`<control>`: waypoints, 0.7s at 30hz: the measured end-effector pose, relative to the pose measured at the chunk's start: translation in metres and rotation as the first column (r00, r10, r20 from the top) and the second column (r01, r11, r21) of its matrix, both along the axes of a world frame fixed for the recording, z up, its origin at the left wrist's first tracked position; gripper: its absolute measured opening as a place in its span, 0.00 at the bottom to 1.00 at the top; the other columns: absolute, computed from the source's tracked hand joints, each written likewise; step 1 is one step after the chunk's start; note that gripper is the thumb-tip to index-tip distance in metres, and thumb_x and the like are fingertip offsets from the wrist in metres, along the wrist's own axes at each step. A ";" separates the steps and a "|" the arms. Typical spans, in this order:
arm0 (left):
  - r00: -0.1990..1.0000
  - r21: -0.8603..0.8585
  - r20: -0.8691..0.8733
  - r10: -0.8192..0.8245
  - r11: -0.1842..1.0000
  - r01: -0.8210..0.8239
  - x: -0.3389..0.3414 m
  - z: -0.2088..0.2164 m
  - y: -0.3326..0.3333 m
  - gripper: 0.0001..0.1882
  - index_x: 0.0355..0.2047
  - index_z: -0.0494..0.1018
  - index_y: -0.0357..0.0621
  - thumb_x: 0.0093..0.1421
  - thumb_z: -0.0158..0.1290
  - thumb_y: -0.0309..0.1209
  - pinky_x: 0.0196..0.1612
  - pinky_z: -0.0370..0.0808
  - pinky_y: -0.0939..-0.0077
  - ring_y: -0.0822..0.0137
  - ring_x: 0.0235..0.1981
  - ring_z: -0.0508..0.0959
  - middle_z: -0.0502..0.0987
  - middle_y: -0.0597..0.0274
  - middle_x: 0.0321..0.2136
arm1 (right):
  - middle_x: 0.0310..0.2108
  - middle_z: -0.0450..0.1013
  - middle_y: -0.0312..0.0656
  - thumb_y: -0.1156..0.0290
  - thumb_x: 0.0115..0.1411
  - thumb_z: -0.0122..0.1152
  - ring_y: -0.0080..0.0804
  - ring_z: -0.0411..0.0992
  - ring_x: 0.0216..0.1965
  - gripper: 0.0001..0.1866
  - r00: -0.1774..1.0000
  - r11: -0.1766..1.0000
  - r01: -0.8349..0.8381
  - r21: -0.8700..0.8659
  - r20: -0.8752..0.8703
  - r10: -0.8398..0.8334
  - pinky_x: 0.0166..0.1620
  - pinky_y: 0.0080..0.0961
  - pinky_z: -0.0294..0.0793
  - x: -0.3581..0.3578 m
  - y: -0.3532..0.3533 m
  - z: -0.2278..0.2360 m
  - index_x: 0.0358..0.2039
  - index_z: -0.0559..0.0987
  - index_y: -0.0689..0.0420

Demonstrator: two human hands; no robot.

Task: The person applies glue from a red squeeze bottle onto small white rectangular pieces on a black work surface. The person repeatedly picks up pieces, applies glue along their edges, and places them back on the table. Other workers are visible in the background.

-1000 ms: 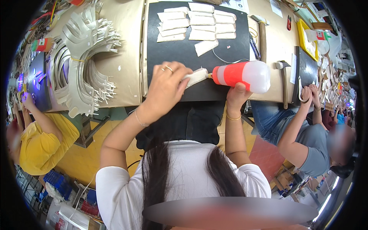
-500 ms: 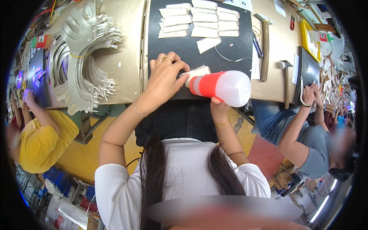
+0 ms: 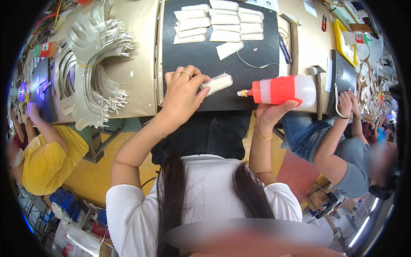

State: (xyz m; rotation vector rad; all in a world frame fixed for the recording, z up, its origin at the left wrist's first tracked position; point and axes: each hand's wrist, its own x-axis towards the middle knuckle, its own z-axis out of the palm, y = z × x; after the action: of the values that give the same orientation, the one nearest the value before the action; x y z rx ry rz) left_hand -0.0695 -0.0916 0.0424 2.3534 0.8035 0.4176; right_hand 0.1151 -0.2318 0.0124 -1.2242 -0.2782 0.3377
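My left hand (image 3: 185,93) pinches one end of a small cream padded piece (image 3: 219,84) just above the black mat (image 3: 188,60). In my right hand (image 3: 274,112) lies a translucent squeeze bottle (image 3: 306,91) with a red band and red cap. The bottle is on its side, its narrow nozzle (image 3: 243,93) pointing left toward the piece but apart from it. Rows of similar cream pieces (image 3: 226,20) lie at the back of the mat, and a single one (image 3: 229,50) sits in front of them with a thin pale strip (image 3: 257,65) beside it.
A large bundle of pale curved strips (image 3: 87,64) lies on the left. To the right are hammers (image 3: 294,47), a dark pen-like tool (image 3: 284,50) and a yellow tray (image 3: 345,43). Co-workers sit on both sides, one in a yellow shirt (image 3: 53,154).
My right hand has drawn the bottle to the right, away from the cream piece, and its nozzle now shows. The left hand keeps its hold, having shifted slightly.
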 end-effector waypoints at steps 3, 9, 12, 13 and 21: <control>0.999 0.008 0.050 -0.001 1.000 0.001 0.001 0.001 -0.002 0.08 0.33 0.77 0.46 0.53 0.63 0.29 0.45 0.59 0.69 0.63 0.38 0.72 0.74 0.67 0.32 | 0.49 0.68 0.39 0.28 0.52 0.55 0.33 0.70 0.50 0.47 0.999 1.000 0.018 0.020 -0.050 -0.017 0.53 0.36 0.74 0.000 0.000 0.000 0.58 0.63 0.56; 0.999 -0.066 0.023 -0.028 0.997 0.030 0.001 0.004 0.002 0.06 0.30 0.75 0.46 0.53 0.61 0.27 0.44 0.61 0.70 0.64 0.34 0.73 0.76 0.67 0.27 | 0.51 0.67 0.39 0.29 0.54 0.55 0.33 0.69 0.52 0.46 0.995 0.999 0.036 0.038 -0.095 -0.032 0.55 0.37 0.73 0.008 -0.005 0.002 0.58 0.63 0.56; 0.999 -0.196 -0.034 -0.007 0.981 0.000 0.000 0.008 0.008 0.05 0.31 0.75 0.45 0.54 0.60 0.26 0.45 0.62 0.71 0.66 0.33 0.74 0.77 0.66 0.27 | 0.51 0.67 0.39 0.29 0.54 0.55 0.33 0.69 0.53 0.46 0.993 0.998 0.054 0.040 -0.110 -0.050 0.55 0.36 0.73 0.009 -0.005 0.003 0.58 0.63 0.56; 1.000 -0.200 -0.029 -0.006 0.980 0.000 -0.001 0.010 0.009 0.05 0.31 0.75 0.45 0.54 0.59 0.26 0.45 0.62 0.71 0.66 0.32 0.74 0.77 0.66 0.27 | 0.51 0.67 0.39 0.29 0.54 0.55 0.33 0.69 0.53 0.46 0.992 0.997 0.061 0.039 -0.113 -0.056 0.55 0.36 0.73 0.009 -0.005 0.003 0.58 0.63 0.56; 1.000 -0.111 0.010 -0.006 0.994 0.007 0.000 0.018 0.011 0.09 0.37 0.76 0.44 0.54 0.60 0.27 0.47 0.61 0.73 0.67 0.32 0.76 0.79 0.65 0.30 | 0.49 0.69 0.38 0.31 0.54 0.57 0.32 0.70 0.51 0.44 0.995 0.997 0.008 0.079 -0.099 0.000 0.55 0.36 0.73 0.011 -0.006 0.006 0.56 0.64 0.56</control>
State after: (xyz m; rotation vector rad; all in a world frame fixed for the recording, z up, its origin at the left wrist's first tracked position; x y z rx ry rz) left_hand -0.0693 -0.0810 0.0605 2.2492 0.7938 0.3715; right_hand 0.1264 -0.2379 0.0185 -1.1262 -0.2016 0.3792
